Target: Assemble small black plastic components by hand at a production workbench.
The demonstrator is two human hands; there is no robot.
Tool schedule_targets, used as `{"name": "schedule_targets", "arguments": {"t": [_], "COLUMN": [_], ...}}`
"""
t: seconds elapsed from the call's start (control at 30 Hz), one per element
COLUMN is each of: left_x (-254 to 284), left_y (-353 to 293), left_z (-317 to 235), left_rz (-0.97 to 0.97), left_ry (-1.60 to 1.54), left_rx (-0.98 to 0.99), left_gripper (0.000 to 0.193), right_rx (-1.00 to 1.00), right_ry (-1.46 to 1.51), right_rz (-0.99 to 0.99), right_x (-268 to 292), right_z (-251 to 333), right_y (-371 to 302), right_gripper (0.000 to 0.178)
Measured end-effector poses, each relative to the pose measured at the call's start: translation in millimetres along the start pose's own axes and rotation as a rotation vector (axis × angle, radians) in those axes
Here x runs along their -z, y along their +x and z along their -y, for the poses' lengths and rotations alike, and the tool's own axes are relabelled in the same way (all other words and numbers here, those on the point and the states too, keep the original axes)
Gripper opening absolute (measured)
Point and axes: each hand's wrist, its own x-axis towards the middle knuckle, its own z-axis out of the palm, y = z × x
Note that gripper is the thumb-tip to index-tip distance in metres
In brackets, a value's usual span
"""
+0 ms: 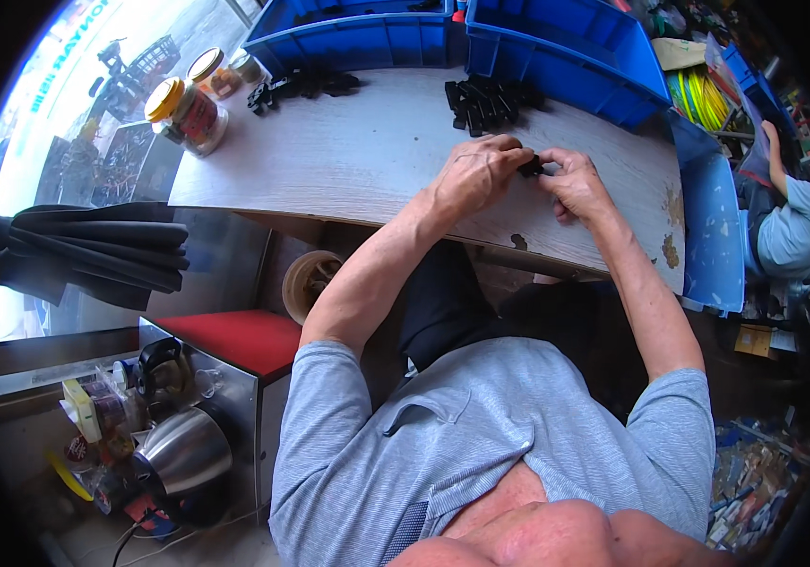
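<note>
A small black part (530, 167) is pinched between my two hands, just above the right half of the pale wooden table (348, 156). My left hand (481, 170) grips it from the left, its fingers bent and the back of the hand upward. From the other side, my right hand (575, 184) holds it between thumb and forefinger. The fingers cover most of the part, so its exact kind is hidden. Just beyond my left hand lies a pile of black parts (485, 104). Another heap of black pieces (301, 87) sits at the far left.
Two blue bins (556, 61) stand along the table's far edge. Jars with lids (188, 115) occupy its left corner. A blue panel (712, 217) adjoins the right edge. At lower left, a metal kettle (188, 449) stands by a red-topped cabinet (235, 338). Another person (792, 227) is at far right.
</note>
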Motion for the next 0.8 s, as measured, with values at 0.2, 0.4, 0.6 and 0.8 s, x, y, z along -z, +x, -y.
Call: {"name": "schedule_targets", "arguments": {"t": [0.2,0.4,0.6,0.8], "left_x": [1.3,-1.8,-0.3,60.5], "left_y": [5.3,-13.3,-16.7,-26.2], "left_z": [1.6,0.6,-12.3,65.2], "left_rz": [0.104,0.068,0.023,-0.430], "left_ry": [-0.010,0.118,0.170,0.504], "left_rx": [-0.099,-0.153,-0.111,0.375], "left_gripper": [0.035,0.047,0.042,0.036], "right_rx": [0.008,0.024,0.022,-0.032], "right_ry": [-0.005,0.033,-0.006,0.216], "right_rz": [0.037,0.056,0.022,-0.024], "right_x": [3.1,2.0,0.1,15.7], "right_z": [-1.4,-0.9,0.2,-9.8], "right_y": [-0.3,-0.2,-1.7,-3.0], "right_gripper": [0.034,0.033,0.030,0.043]}}
